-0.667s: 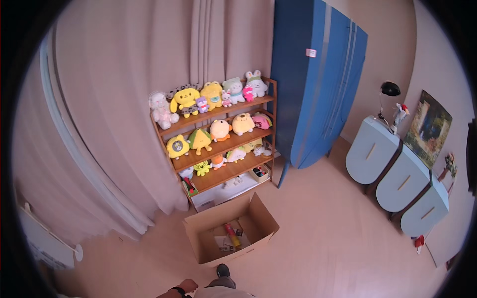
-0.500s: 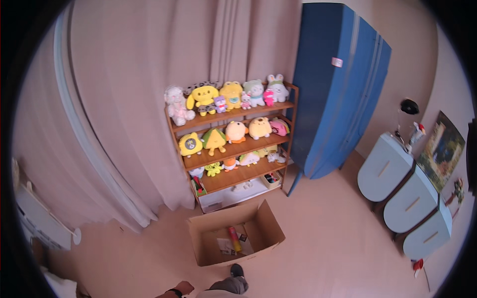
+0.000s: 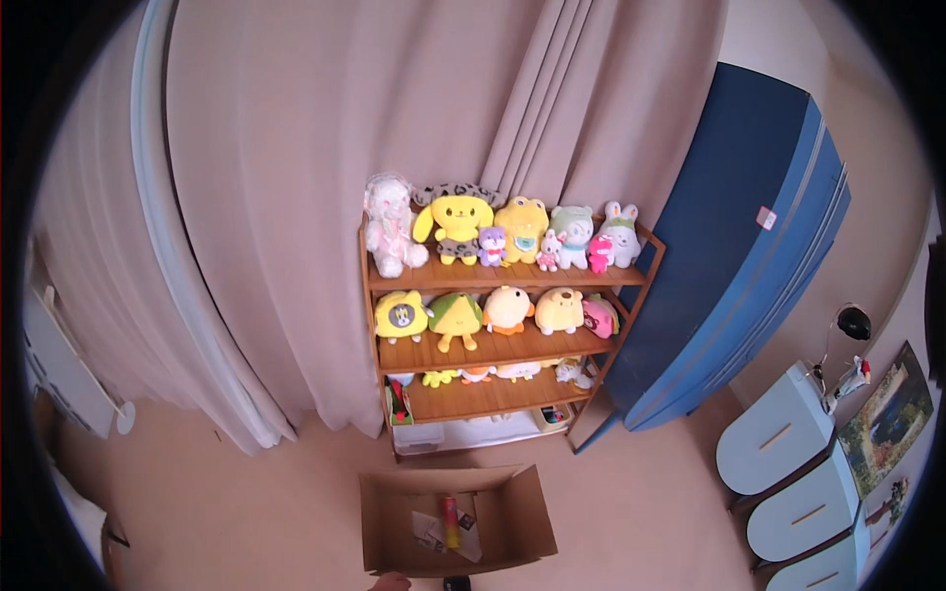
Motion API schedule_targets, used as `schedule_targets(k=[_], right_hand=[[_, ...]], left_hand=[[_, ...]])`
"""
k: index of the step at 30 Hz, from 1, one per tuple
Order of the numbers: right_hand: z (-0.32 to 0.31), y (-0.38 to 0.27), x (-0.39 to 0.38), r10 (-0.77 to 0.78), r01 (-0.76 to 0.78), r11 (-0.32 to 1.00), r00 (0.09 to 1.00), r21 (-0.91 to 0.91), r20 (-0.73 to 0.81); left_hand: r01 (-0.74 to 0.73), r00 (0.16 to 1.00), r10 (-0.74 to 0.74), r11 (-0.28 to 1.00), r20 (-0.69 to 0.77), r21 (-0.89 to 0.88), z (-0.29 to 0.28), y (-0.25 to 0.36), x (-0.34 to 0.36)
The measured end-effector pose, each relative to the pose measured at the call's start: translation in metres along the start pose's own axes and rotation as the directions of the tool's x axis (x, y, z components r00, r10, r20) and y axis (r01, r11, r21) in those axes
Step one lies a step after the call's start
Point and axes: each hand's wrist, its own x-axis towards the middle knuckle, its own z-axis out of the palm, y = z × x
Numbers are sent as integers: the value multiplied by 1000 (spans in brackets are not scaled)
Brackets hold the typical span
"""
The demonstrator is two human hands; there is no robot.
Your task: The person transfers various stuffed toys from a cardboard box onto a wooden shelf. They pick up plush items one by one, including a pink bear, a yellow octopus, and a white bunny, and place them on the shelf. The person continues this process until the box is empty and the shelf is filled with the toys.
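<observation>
Just the upper edge of my left hand point(image 3: 390, 583) shows at the bottom, near the front of an open cardboard box point(image 3: 382, 517); its fingers are mostly cut off. My right hand is out of view. Inside the box lie a red-and-yellow tube point(image 3: 450, 522) and some papers point(image 3: 426, 527). Behind the box stands a wooden shelf point(image 3: 493, 399) with several plush toys, among them a yellow long-eared one point(image 3: 458, 222), a white bear point(image 3: 389, 222) and a green triangular one point(image 3: 455, 317). A dark shoe point(image 3: 456, 583) shows under the box's front edge.
Pink curtains point(image 3: 256, 197) hang behind the shelf. A tall blue cabinet point(image 3: 724, 246) stands to its right, beside light-blue rounded units point(image 3: 764, 443) with a lamp point(image 3: 853, 323) and a painting point(image 3: 887, 419). White panels point(image 3: 74, 364) stand at the far left.
The view has tipped upward and shifted, so the shelf and box sit lower in the picture and my left hand has mostly slipped below the lower edge.
</observation>
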Motion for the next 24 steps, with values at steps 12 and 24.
schedule_targets(k=[12,24], right_hand=[[-202,-157,251,441,-444,896,894,22,75],[-361,-369,411,-149,139,989,957,-55,-249]], left_hand=[[123,986,-119,992,-117,26,6,-39,-69],[370,838,-511,791,-192,-488,32,17,-35]])
